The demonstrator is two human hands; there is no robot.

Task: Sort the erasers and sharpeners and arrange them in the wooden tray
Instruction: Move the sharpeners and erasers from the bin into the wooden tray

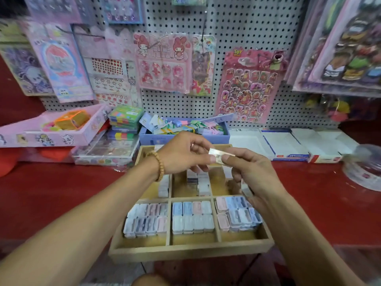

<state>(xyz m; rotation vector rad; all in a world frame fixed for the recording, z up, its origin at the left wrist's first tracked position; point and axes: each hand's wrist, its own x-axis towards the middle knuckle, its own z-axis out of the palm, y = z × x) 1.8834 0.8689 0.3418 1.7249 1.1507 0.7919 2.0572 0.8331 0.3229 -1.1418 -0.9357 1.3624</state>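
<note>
A wooden tray [191, 249] with six compartments lies on the red counter. Its three near compartments hold rows of pastel sharpeners [192, 216]. The far compartments hold several white erasers [201, 182]. Above the tray, my left hand [181, 154] and my right hand [249, 168] meet. Both pinch a small white wrapped eraser [218, 154] between thumb and fingers. My right hand also seems to hold another small piece [246, 189] low in its palm, blurred.
A blue box of keychains [184, 137] stands right behind the tray. Pink box [51, 131] and stacked cases lie at left, white boxes [288, 145] at right, a clear tape roll [365, 168] far right. Sticker sheets hang on the pegboard [247, 27].
</note>
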